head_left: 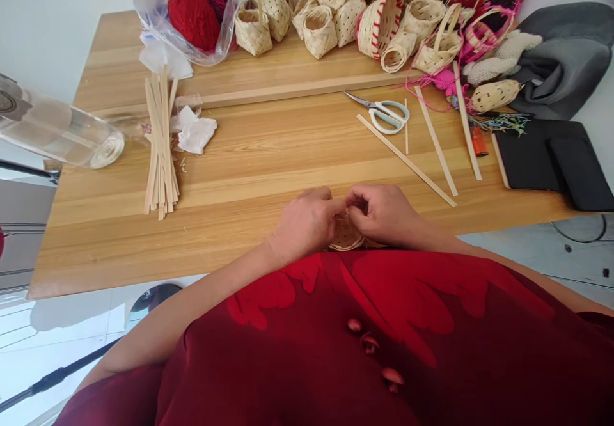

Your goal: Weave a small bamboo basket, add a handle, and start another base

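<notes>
Close against my body, at the table's front edge, is a small woven basket [346, 239] of pale strips, its round mouth partly showing between my hands. My left hand [307, 221] is closed around its left side, with the fingertips at the far rim. On the other side my right hand [386, 212] has thumb and forefinger pinched together at the same rim; whether a loose strip end is between them is hidden. Beyond my right hand lie several flat pale strips [407, 160] and a pair of scissors [387, 118] with white-green handles.
A bundle of strips [162, 151] lies at left, beside crumpled white tissue [196, 132] and a clear bottle [62, 128]. A long wooden bar [288, 90] crosses the table. Behind it stand several woven baskets [319, 29] and bagged red yarn [194, 16]. Black flat objects [532, 154] lie right.
</notes>
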Motion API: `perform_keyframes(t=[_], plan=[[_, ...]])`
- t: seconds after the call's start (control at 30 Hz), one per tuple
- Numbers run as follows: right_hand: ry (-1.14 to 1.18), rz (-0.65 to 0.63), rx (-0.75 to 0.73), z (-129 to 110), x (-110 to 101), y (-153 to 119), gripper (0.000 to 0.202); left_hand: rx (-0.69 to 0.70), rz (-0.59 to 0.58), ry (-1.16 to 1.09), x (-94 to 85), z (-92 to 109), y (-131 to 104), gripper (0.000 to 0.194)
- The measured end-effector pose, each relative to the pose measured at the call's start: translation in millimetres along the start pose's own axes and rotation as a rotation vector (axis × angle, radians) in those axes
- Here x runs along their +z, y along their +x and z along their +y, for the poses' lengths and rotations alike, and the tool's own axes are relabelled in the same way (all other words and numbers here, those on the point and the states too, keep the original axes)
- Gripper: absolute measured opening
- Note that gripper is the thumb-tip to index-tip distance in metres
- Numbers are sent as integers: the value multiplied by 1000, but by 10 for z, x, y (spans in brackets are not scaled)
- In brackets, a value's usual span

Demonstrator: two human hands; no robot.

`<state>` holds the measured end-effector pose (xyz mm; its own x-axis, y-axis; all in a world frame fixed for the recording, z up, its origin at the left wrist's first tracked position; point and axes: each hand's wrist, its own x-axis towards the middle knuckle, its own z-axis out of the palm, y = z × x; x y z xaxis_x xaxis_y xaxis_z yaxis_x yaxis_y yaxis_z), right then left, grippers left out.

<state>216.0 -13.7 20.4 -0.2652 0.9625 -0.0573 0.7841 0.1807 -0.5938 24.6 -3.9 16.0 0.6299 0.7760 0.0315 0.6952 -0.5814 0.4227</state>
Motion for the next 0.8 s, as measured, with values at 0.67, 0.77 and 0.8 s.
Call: perform_keyframes(t=[0.67,0.77,0.8], plan=[[50,-48,48,-121,-104,61,18,-30,189,-164,40,-96,-95,24],[-6,-109,60,-152,-156,141,17,-34,213,-188,55,-105,-88,22],[-23,-136,65,-165,-179,167,17,-34,216,-192,56,-105,-87,21]])
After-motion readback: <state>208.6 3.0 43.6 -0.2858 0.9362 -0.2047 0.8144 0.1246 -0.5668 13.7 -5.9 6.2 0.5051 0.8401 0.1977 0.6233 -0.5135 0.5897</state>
